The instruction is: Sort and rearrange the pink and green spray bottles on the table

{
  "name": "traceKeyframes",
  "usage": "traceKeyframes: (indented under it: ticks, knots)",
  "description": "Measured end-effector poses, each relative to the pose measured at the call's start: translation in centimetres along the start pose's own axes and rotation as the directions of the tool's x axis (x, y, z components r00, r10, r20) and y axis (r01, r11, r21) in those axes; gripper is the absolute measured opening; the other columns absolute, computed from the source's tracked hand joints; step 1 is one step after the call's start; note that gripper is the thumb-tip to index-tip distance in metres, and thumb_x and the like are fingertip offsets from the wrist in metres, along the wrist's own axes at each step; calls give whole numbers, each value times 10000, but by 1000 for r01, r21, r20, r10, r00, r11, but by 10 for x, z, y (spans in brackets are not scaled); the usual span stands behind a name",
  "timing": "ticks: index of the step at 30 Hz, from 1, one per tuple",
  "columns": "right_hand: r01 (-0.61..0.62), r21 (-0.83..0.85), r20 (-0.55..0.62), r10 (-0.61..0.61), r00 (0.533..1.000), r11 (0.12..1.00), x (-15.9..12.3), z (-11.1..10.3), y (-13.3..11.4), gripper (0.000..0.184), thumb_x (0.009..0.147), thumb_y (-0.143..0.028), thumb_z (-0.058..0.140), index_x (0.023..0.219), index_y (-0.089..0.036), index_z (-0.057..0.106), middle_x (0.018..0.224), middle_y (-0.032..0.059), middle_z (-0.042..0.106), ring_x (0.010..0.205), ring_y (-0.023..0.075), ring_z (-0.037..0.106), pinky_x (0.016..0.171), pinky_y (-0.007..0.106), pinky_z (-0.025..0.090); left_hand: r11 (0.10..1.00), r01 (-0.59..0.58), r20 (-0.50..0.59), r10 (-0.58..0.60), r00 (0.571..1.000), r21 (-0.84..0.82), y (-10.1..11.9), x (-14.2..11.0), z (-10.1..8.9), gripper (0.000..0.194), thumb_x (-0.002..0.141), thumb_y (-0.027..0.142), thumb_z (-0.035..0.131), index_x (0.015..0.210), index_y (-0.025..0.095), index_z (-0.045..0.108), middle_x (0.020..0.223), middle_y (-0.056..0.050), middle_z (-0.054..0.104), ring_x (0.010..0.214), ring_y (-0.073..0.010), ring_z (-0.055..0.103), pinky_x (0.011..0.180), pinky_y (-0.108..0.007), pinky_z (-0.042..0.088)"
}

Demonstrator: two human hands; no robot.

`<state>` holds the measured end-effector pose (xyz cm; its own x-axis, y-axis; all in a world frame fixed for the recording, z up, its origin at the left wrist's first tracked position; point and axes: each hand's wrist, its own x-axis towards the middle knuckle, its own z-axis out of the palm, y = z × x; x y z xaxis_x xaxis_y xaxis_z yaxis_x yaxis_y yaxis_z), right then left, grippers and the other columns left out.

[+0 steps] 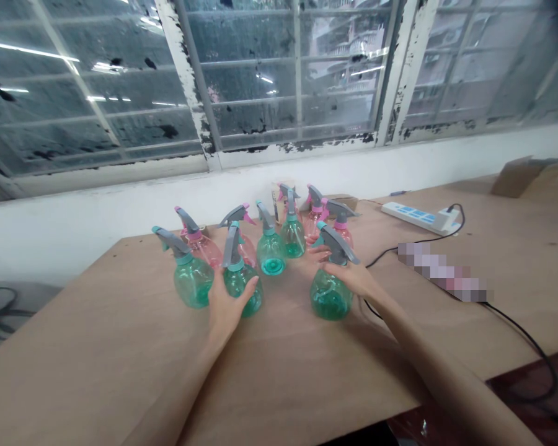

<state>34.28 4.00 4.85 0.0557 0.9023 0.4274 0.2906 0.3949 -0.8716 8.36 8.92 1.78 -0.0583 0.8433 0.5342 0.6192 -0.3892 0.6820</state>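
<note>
My left hand (227, 305) is wrapped round the body of a green spray bottle (246, 288) with a grey and teal trigger head. Close to its left stands another green spray bottle (190, 282). On the right, my right hand (346, 272) grips a third green spray bottle (331, 300) near its neck; some fingers are partly hidden behind the head. Between and behind the hands are more green bottles (272, 251) holding a little green liquid. Several pink spray bottles (208, 251) stand upright among them.
A white power strip (418, 218) with a plugged-in adapter lies at the back right, its black cable (384, 253) running over the brown table (97, 347). Nearer is a blurred-out long object (441, 272). A cardboard piece (523, 176) sits far right. Behind is a white wall (134, 204) below windows.
</note>
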Motion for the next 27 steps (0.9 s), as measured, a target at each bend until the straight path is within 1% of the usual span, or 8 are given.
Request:
traceKeyframes:
  ticks: [4,8,11,13,16,20,23,27]
  knots:
    - [-12,2,35,11,999,1000,1,-1,3,608,649,-195,499,1250,-288,513,1277,20,603,1033,246,629,789,351,508,1000,-10,2,10,1000,1,-1,0,0,581,711,533,671,1155,192,514,1070,-100,651,995,-277,631,863,-419,492]
    - [13,20,49,-14,999,1000,2,-2,5,514,642,-198,507,1147,-273,560,1191,18,641,964,230,645,787,341,502,1000,1,12,-1,1000,-3,0,0,0,578,719,539,662,1159,195,512,1078,-97,650,1007,-277,630,862,-411,493]
    - [-9,11,20,9,1000,1000,1,-2,4,339,678,-245,537,1010,-262,603,1090,12,669,924,222,640,796,339,494,1000,11,5,-11,1000,-6,1,0,0,583,719,548,658,1156,190,516,1089,-100,650,1016,-277,625,870,-408,490]
    - [-35,-16,-4,35,999,999,0,-2,4,236,698,-298,565,923,-255,622,971,3,684,864,218,636,781,340,490,1000,7,-3,-7,1000,-9,1,-1,0,592,713,552,659,1158,187,519,1100,-103,648,1027,-280,621,877,-412,487]
    - [-59,-63,-45,57,997,996,-2,-2,4,180,697,-345,598,844,-249,635,817,-13,674,775,210,624,748,337,487,1000,3,-5,-3,1000,-7,1,0,1,596,711,549,660,1160,182,522,1115,-108,645,1042,-282,615,881,-409,486]
    - [-118,-110,-110,106,988,987,-5,-2,2,144,707,-381,611,762,-249,631,705,-14,648,718,218,613,704,334,492,1000,2,-10,-2,1000,4,0,0,1,593,714,540,660,1166,180,523,1094,-104,651,1014,-277,623,865,-409,491]
    - [-114,-112,-85,105,991,987,-4,-1,0,179,708,-390,624,827,-260,658,752,-7,667,744,230,621,716,346,500,1000,0,-5,0,1000,3,-1,0,1,582,719,536,660,1165,188,523,1079,-100,651,989,-272,628,859,-412,491]
    - [-36,-60,-74,32,997,998,-2,4,3,382,699,-395,652,1070,-303,641,1049,13,684,918,251,631,797,378,502,1000,-3,-4,3,1000,2,-1,1,0,588,721,542,658,1169,190,513,1063,-97,649,982,-270,630,856,-409,491]
